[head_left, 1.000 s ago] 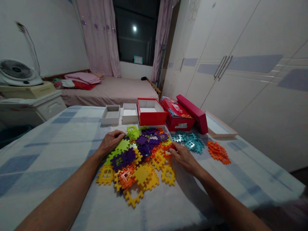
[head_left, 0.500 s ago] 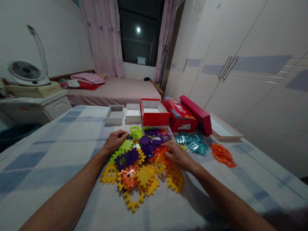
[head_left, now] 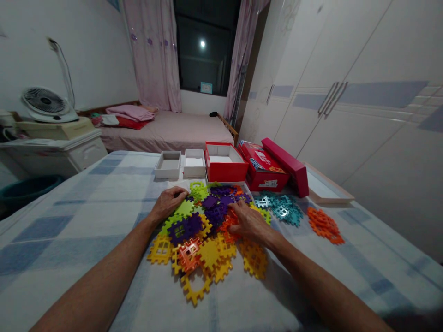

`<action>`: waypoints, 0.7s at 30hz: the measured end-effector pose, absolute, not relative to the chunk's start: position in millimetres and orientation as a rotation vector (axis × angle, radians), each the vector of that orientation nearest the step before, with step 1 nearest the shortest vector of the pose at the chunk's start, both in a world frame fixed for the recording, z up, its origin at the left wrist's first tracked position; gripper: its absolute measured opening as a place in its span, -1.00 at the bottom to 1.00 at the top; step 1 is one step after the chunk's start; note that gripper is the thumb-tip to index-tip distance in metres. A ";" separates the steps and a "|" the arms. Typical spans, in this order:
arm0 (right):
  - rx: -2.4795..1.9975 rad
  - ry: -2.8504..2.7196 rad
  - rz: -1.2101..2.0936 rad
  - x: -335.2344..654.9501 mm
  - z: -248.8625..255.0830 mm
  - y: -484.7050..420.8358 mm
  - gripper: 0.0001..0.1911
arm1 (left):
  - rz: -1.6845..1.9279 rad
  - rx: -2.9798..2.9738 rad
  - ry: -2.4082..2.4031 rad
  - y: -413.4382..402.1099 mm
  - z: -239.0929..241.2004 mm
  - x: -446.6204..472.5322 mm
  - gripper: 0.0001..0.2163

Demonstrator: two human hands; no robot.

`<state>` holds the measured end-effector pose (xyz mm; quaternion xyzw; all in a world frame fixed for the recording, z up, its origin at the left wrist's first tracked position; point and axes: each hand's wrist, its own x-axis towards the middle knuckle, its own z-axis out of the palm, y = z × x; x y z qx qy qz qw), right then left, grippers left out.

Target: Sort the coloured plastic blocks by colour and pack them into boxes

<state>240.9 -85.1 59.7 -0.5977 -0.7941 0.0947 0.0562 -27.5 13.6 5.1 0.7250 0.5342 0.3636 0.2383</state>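
A heap of flat, toothed plastic tiles (head_left: 204, 230) in yellow, purple, green and orange lies on the checked tablecloth (head_left: 86, 212). My left hand (head_left: 169, 201) rests palm down on the heap's left edge, fingers loosely curled over green tiles. My right hand (head_left: 249, 222) lies on the heap's right side, its fingers spread over orange and purple tiles. To the right lie a separate group of teal tiles (head_left: 282, 206) and a group of orange tiles (head_left: 325, 225).
Behind the heap stand two white open boxes (head_left: 180, 163), a red open box (head_left: 224, 162), a red printed box (head_left: 263, 167) with its lid (head_left: 288, 165) leaning, and a shallow tray (head_left: 328, 190). A fan (head_left: 46, 103), a bed (head_left: 166, 129) and wardrobe doors (head_left: 346, 106) surround the table.
My right hand has slid left from the heap's right edge onto the orange and purple tiles. The left hand has stayed put. The view has shifted slightly.
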 end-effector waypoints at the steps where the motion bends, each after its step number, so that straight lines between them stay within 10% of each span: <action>1: -1.814 -2.417 0.246 240.9 58.9 -85.9 -0.44 | 0.997 1.987 1.461 13.7 5.0 -27.5 -0.65; 21: -1.735 -2.465 -0.116 239.2 60.0 -86.5 -0.82 | 0.997 2.000 1.462 12.3 9.1 -26.3 -0.63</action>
